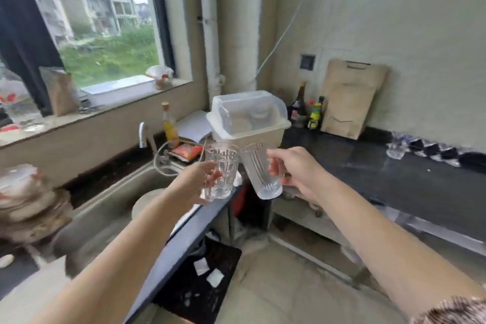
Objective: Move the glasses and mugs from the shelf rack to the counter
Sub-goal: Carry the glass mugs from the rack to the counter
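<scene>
Presently, both hands are raised at the centre of the view, each carrying a clear drinking glass above the corner where the sink side meets the dark counter (355, 166). The left hand (196, 181) has its fingers clamped around a patterned glass (220, 171), held roughly upright. The right hand (297, 168) has its fingers clamped on a ribbed glass (260, 171), tilted with its rim toward 11 o'clock. The two glasses sit just beside each other; whether their rims touch cannot be told.

At 12 o'clock from the glasses stands a lidded plastic dish box (248, 118) holding bowls. At 9 o'clock lies the sink (110, 197) with its faucet (144, 134), and a yellow bottle (169, 123) stands just behind. Two wooden cutting boards (349, 97) lean on the wall at 2 o'clock, with sauce bottles (314, 113) beside them. Another small glass (395, 148) rests on the counter at 3 o'clock, well apart from the hands. The shelf rack is not identifiable.
</scene>
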A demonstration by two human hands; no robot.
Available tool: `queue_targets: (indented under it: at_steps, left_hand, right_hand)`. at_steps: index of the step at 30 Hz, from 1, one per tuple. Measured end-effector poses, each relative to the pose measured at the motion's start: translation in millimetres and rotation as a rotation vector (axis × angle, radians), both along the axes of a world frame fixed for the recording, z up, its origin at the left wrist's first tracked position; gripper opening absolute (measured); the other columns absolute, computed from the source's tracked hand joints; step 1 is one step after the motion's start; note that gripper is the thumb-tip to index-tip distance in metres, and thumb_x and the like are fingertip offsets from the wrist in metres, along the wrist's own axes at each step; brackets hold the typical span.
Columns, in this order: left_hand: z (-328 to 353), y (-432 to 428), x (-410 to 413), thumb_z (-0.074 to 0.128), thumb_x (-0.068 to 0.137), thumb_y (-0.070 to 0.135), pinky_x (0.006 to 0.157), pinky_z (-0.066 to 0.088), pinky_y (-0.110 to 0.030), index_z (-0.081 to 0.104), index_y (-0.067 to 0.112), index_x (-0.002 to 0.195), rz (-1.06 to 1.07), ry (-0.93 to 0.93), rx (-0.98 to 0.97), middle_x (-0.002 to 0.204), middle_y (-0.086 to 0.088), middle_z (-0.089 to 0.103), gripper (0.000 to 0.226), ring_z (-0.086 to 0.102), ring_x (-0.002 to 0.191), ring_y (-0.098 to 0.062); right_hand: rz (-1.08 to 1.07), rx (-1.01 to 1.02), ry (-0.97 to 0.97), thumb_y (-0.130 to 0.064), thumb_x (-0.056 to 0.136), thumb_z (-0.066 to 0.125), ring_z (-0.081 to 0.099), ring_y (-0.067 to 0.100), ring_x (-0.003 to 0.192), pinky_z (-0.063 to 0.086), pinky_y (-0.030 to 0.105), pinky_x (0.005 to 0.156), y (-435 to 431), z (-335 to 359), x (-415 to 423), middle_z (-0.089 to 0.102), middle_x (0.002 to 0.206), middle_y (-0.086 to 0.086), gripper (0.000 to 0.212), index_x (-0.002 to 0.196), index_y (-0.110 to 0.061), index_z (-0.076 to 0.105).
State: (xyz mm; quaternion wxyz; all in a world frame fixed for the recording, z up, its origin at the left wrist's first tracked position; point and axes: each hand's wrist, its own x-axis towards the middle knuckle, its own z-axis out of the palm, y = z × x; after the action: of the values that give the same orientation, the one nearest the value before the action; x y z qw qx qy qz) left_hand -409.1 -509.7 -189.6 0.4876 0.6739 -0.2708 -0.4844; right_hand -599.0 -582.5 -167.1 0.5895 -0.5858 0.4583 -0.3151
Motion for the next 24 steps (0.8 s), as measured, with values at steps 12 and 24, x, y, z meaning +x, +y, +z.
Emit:
queue_targets:
  at_steps: [12,24]
  left_hand:
    - [-37.8,-244.6,-186.9,0.052,0.093,0.027,0.086,0.049,-0.049,0.061,0.012,0.098,-0.384,0.059,0.107,0.099,-0.01,0.06,0.019,0.059,0.097,-0.031]
    - [-67.0,-433.4,-354.2,0.049,0.093,0.026,0.087,0.047,-0.046,0.06,0.007,0.082,-0.607,0.056,0.219,0.097,-0.018,0.058,0.025,0.057,0.092,-0.039]
  right_hand:
    - [-0.398,-0.011,0.182,-0.025,0.089,0.055,0.06,0.012,0.067,0.041,0.026,0.06,-177.9,-38.8,-208.5,0.066,0.066,-0.001,0.027,0.067,-0.011,0.064]
    - [-0.651,0.161,0.228,-0.034,0.093,0.052,0.047,0.008,0.076,0.033,0.029,0.066,-318.0,-73.4,-377.6,0.063,0.085,-0.004,0.033,0.066,-0.019,0.065]
